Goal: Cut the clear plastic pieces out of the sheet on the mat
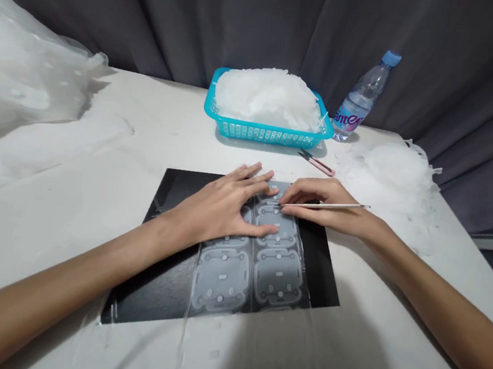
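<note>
A clear plastic sheet (222, 278) with rows of rounded, outlined shapes lies over a flat black board (156, 281) on the table. My left hand (235, 201) is spread flat on the sheet, thumb and fingers apart, and covers part of the shapes. Pinched in my right hand (317, 200) is a thin white stick (338, 207), slim like a fine brush or pick. Its tail end points right; the front end is at the sheet's upper shapes, close to my left fingers, and the tip is too small to make out.
Behind the board stands a blue basket (271, 134) heaped with white translucent pieces. Pink-handled thread snips (317, 163) lie before it, and a water bottle (357, 105) stands beside it. More white pieces (396, 180) pile up at right; a plastic bag (25, 71) sits at left.
</note>
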### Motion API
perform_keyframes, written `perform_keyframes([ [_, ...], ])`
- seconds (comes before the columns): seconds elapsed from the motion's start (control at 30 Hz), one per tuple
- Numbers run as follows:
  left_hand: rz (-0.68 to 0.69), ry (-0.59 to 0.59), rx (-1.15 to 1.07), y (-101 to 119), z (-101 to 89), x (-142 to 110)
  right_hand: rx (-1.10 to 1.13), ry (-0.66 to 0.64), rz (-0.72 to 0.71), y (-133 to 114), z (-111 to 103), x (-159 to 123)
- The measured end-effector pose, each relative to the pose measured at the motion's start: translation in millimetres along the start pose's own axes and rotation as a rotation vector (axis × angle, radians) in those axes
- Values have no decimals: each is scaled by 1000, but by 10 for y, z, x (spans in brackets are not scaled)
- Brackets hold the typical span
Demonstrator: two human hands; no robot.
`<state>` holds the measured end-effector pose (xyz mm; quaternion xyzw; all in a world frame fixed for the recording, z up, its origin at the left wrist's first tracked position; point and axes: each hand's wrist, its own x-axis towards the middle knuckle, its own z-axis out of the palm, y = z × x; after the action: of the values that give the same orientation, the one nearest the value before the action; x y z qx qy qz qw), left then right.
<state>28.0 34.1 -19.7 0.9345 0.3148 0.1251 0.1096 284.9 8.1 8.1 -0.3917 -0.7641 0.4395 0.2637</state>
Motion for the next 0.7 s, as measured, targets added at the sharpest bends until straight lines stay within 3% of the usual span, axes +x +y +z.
perform_keyframes([
  [0.33,47,28,57,-10,-26,26,-87,17,-89,54,12,-34],
  [0.7,20,-16,28,13,-38,19,-131,16,-78,57,24,-39],
])
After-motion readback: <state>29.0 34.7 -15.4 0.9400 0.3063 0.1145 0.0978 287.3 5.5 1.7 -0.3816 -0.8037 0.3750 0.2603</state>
